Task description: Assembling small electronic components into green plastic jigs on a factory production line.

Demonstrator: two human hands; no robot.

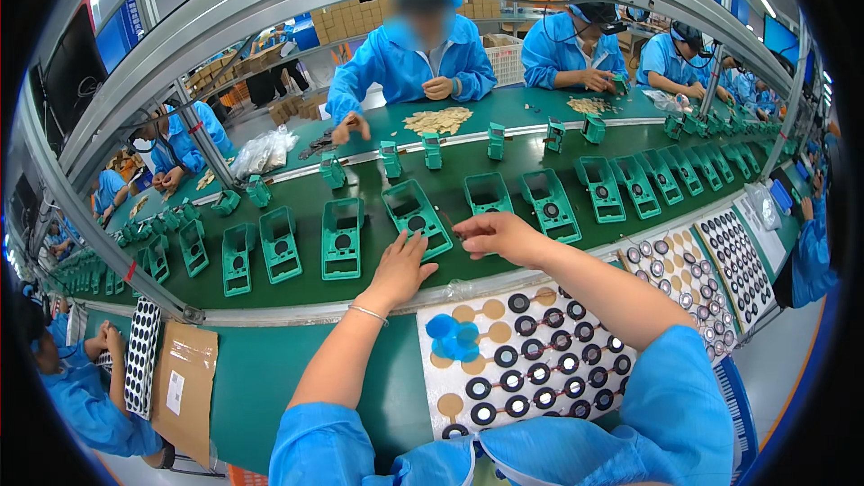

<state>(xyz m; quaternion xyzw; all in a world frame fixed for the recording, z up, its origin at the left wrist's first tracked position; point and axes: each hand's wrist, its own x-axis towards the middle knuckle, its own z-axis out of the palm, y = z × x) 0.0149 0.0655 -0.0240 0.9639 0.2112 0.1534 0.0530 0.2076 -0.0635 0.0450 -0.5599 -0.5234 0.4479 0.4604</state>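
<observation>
My left hand (402, 267) lies with fingers spread over the lower end of a green plastic housing (436, 236) on the conveyor. The housing sits slightly turned and has a small round black speaker (417, 223) in its middle. Just off the housing's right edge is my right hand (499, 238), thumb and forefinger brought together at a small dark, thin piece that I cannot make out. Below my forearms stands a white foam tray (432, 369) of round black speakers with light centres. Several blue film discs (453, 339) lie on its upper left.
More green housings (342, 238) line the conveyor (378, 283) on both sides. Smaller green parts (433, 151) stand along its far side. Another speaker tray (733, 261) is at right, a cardboard sheet (187, 387) at left. A metal frame (117, 144) arches overhead. Co-workers (409, 63) sit opposite.
</observation>
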